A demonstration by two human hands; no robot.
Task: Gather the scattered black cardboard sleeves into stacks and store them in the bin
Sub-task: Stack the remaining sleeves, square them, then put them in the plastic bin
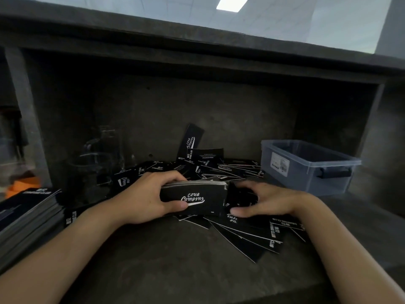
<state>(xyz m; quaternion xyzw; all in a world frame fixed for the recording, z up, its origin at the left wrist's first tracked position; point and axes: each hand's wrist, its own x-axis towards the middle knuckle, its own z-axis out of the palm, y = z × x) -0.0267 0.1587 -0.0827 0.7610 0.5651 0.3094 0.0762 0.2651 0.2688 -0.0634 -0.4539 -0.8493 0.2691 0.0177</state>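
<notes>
Fingers (173, 176) of the left hand (144, 196) clasp the stack of sleeves (195, 198) over the table (175, 260), right hand (269, 200) curled at its end, grip unclear; seemingly mid-gathering, next needing more loose sleeves (241, 235) before the far-right bin (302, 172)

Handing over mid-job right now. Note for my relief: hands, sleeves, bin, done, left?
Left hand grips a squared stack of black printed cardboard sleeves.
Right hand curls at its right end; grip unclear.
Done: that stack, plus a second stack at the left edge.
Loose sleeves litter the grey worktop.
Translucent plastic bin stands right, contents unclear.
Left: stack the rest, bin everything.
</notes>
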